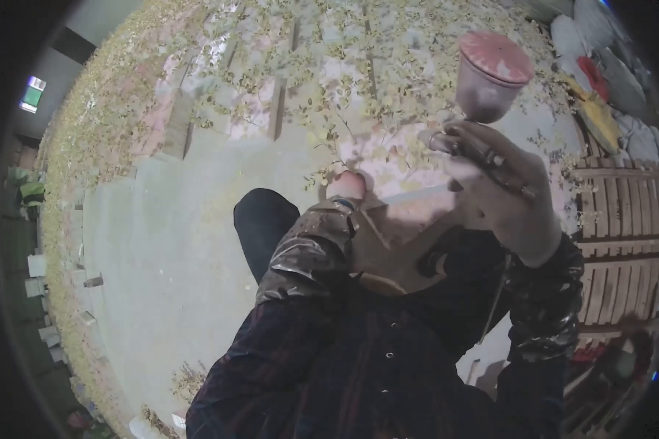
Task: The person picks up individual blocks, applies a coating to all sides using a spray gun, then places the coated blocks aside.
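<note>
My right hand [516, 183] is wrapped round a metal spray gun [487, 157]. A pinkish paint cup [490, 80] with a paint-smeared red lid sits on top of the gun, whose nozzle points left. Below and to the left, my left hand [346, 185] is closed at the bottom of a thin leafy branch [338, 139]. That branch rises from the fist in front of the spray gun, with small pale leaves. Most of the left fingers are hidden by the camouflage sleeve [311, 245] and the angle.
Many leafy branches [271, 44] lie in rows across the floor ahead and along the left. Wooden pallets [619, 241] stand at the right, with white sacks [600, 44] and a yellow bag [600, 124] behind them. A pale floor [176, 241] shows at left.
</note>
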`<state>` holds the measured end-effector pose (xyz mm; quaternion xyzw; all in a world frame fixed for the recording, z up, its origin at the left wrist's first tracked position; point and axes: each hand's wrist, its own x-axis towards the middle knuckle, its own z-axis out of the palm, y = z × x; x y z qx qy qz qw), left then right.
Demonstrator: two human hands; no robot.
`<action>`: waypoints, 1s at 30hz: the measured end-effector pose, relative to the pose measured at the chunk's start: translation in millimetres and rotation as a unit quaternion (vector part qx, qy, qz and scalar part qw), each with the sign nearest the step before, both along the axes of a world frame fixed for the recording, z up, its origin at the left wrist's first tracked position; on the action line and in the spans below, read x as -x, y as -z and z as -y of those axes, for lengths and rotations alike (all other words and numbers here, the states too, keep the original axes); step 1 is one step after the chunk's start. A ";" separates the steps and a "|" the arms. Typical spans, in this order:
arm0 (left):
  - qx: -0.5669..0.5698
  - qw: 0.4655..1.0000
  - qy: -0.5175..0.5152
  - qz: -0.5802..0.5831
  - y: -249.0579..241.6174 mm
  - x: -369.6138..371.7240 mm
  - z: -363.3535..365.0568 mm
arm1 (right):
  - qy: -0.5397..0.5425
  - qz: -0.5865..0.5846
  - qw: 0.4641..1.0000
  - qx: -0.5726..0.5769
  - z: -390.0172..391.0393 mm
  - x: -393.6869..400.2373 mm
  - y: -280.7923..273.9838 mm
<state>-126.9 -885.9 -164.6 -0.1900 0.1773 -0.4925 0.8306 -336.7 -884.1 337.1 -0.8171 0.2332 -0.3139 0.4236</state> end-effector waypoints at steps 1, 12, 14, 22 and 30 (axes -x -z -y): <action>0.041 0.984 0.055 -0.163 38.6 -15.0 3.2 | 0.004 0.017 1.000 -0.018 -1.1 1.5 -0.1; -0.040 0.994 0.018 0.095 -19.4 8.1 -18.3 | -0.017 -0.045 0.999 -0.012 -23.2 1.9 -6.4; -0.037 0.994 0.062 0.076 13.4 1.3 -14.1 | -0.052 -0.036 0.998 0.010 -22.0 12.1 -1.4; 0.361 0.747 -0.091 -0.551 -76.2 -4.1 14.1 | -0.059 -0.031 0.997 -0.041 -26.9 15.7 2.1; 0.276 0.276 -0.290 -0.874 -150.8 8.8 5.8 | -0.006 0.026 0.999 -0.030 -21.7 42.4 4.3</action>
